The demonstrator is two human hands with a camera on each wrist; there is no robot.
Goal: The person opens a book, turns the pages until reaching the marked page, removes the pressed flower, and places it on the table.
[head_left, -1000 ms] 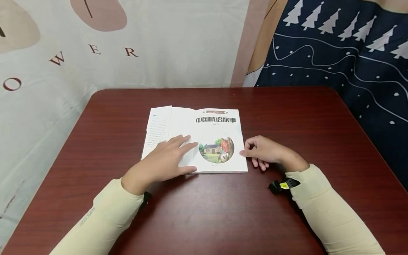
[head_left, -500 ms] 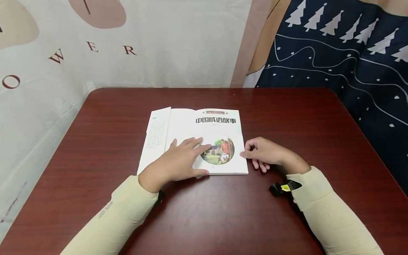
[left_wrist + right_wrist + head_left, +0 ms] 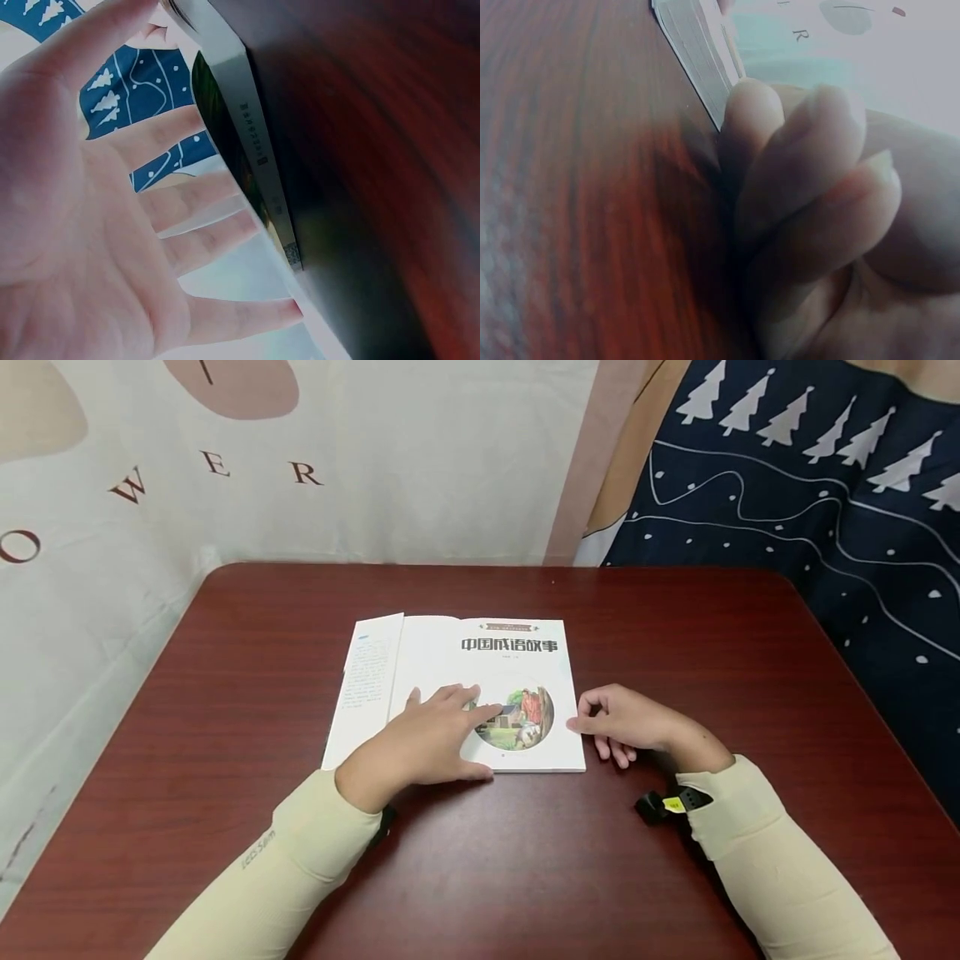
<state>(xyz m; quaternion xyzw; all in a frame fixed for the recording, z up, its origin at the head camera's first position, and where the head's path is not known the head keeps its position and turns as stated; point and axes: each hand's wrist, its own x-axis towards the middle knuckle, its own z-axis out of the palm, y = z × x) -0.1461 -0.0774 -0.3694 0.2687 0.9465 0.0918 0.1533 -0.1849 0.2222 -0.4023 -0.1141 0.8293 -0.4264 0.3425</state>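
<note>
An open white book (image 3: pixel 480 660) lies on the dark red table (image 3: pixel 525 860), showing a title page with a round picture (image 3: pixel 517 718). My left hand (image 3: pixel 427 743) lies flat on the lower part of the page, fingers straight, its fingertips at the picture's left rim. In the left wrist view the left hand (image 3: pixel 112 225) spreads over the book (image 3: pixel 255 150). My right hand (image 3: pixel 622 718) rests on the table at the book's right edge, fingers loosely curled, one fingertip touching that edge. The right wrist view shows the right hand (image 3: pixel 817 202) curled beside the book's page edges (image 3: pixel 694 52).
A folded cover flap (image 3: pixel 367 681) sticks out on the book's left. A black wrist strap with a yellow tag (image 3: pixel 663 803) sits by my right sleeve. Patterned cloth hangs behind the table, pale at the left (image 3: pixel 300 485) and navy with trees at the right (image 3: pixel 810 510).
My left hand has slid to the right across the page, from near the flap to the picture's edge. The right hand and the book have stayed put.
</note>
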